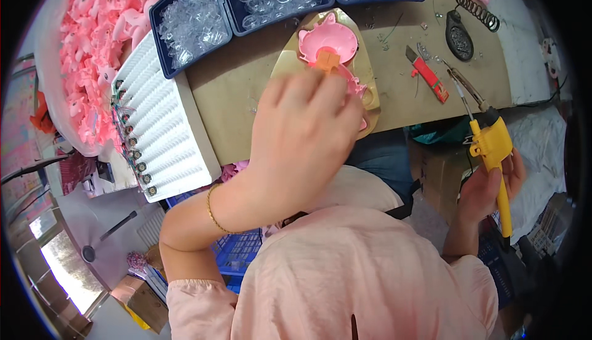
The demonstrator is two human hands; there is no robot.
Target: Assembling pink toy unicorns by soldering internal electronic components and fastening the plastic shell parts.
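Pink toy shell (325, 43) under left hand (305, 136), fingers clamped; right hand (490, 186) fingers clamped on yellow soldering iron (493, 149)

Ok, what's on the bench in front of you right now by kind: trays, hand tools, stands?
Dark blue plastic trays of clear parts: 3
White ribbed rack: 1
Red-handled utility knife: 1
Yellow-and-black soldering iron, in the right hand: 1
Black oval stand with coiled holder: 1
Pink plastic toy shell, at the left hand: 1
Total: 8

On the tabletop (246, 75), three bead trays (192, 24) lie far, a ridged tray (161, 124) left, a utility knife (427, 73) right of the toy shell (327, 41).
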